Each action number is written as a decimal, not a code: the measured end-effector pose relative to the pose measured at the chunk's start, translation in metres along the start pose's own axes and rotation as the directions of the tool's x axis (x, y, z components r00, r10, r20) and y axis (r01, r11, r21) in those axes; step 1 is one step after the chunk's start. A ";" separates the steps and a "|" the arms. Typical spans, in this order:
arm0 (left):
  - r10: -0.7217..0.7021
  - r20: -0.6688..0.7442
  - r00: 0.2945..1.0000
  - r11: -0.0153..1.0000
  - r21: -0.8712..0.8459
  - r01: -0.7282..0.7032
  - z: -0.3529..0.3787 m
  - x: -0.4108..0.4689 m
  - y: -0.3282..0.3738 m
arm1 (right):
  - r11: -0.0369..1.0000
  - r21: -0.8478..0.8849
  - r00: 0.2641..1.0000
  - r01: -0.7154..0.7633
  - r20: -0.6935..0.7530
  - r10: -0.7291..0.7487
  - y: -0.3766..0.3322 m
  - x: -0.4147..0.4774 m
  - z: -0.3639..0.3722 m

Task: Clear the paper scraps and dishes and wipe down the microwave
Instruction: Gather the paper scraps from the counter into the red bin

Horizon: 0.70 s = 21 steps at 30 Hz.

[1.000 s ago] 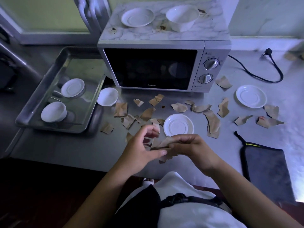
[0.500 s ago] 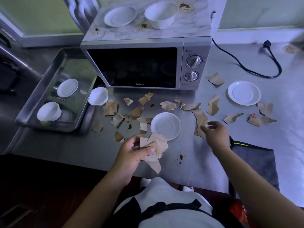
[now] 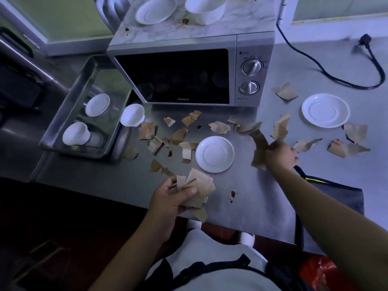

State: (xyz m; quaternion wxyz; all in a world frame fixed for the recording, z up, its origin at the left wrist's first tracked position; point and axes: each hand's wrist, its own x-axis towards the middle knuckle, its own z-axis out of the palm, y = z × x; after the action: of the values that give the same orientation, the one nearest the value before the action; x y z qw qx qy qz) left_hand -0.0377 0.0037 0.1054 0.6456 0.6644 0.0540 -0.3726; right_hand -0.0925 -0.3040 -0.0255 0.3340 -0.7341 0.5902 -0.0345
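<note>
My left hand [image 3: 174, 198] grips a bunch of brown paper scraps [image 3: 197, 186] near the counter's front edge. My right hand [image 3: 281, 156] is closed on a long brown scrap [image 3: 259, 139] lifted off the counter, blurred by motion. Several more scraps [image 3: 180, 134] lie scattered in front of the silver microwave [image 3: 178, 76]. A white saucer [image 3: 214, 154] sits between my hands, another saucer [image 3: 325, 110] at the right. A plate [image 3: 155, 9] and a bowl [image 3: 205, 8] stand on the microwave's stained top.
A metal tray [image 3: 63, 133] at the left holds two white dishes; a small white bowl [image 3: 132, 114] stands beside it. A dark cloth [image 3: 336, 196] lies at the front right. A black power cord [image 3: 340, 79] trails behind. Brown stains [image 3: 232, 194] spot the counter.
My right hand left the bunch, reached right and took hold of a long scrap, lifting it. My left hand kept the gathered bunch. The view shifted right and closer.
</note>
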 end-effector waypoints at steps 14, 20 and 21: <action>0.011 0.203 0.979 0.998 0.055 -0.023 0.029 0.018 0.018 | 0.433 0.894 0.778 -0.119 0.354 -0.518 -0.019 -0.132 -0.104; 0.040 0.324 0.945 0.989 0.121 -0.084 0.052 0.025 0.030 | 0.541 0.835 0.828 -0.100 0.372 -0.420 -0.023 -0.158 -0.093; 0.041 0.350 0.936 0.987 0.131 -0.092 0.053 0.025 0.031 | 0.551 0.829 0.839 -0.093 0.363 -0.405 -0.023 -0.160 -0.091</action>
State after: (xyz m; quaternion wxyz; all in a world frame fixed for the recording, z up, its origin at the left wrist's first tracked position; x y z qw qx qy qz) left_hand -0.0255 -0.0591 0.1222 0.6073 0.6351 -0.1102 -0.4644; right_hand -0.1615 -0.2007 0.1118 0.7762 -0.5249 0.3212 -0.1374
